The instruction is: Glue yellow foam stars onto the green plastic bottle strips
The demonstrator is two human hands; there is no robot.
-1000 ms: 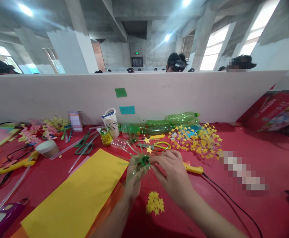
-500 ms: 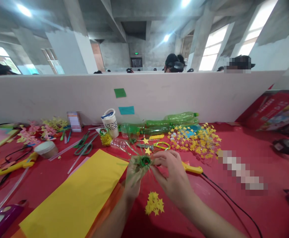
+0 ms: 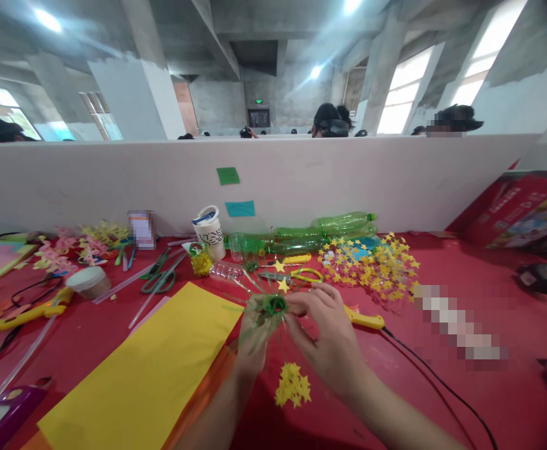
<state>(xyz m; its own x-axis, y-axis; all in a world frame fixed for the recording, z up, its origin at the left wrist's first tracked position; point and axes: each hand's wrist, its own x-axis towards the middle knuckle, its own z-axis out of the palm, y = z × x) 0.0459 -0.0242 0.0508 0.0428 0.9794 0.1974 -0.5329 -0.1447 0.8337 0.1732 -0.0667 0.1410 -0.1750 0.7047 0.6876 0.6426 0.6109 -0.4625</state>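
Observation:
Above the red table, my left hand [image 3: 255,325] is closed around a cut green plastic bottle top [image 3: 276,305], whose ring-shaped neck faces me. Thin clear-green strips fan outward from it, some lying across my left fingers. Two yellow paper stars [image 3: 282,285] sit on strips just beyond the neck. From the right, my right hand [image 3: 324,322] pinches at the bottle top's edge with thumb and fingers; exactly which strip lies between them is hidden. Below both hands rests a small pile of yellow stars [image 3: 292,384].
Yellow card [image 3: 137,375] covers the left front. A yellow glue gun [image 3: 366,320] with a black cord lies right of my hands. Behind are scissors [image 3: 159,278], a paper cup [image 3: 210,237], green bottles [image 3: 301,239] and star-tipped strips [image 3: 386,265]. A white partition [image 3: 348,181] stands behind.
My hands and the bottle top have barely shifted. The two stars on the strips have moved very slightly to the right; the grip looks the same.

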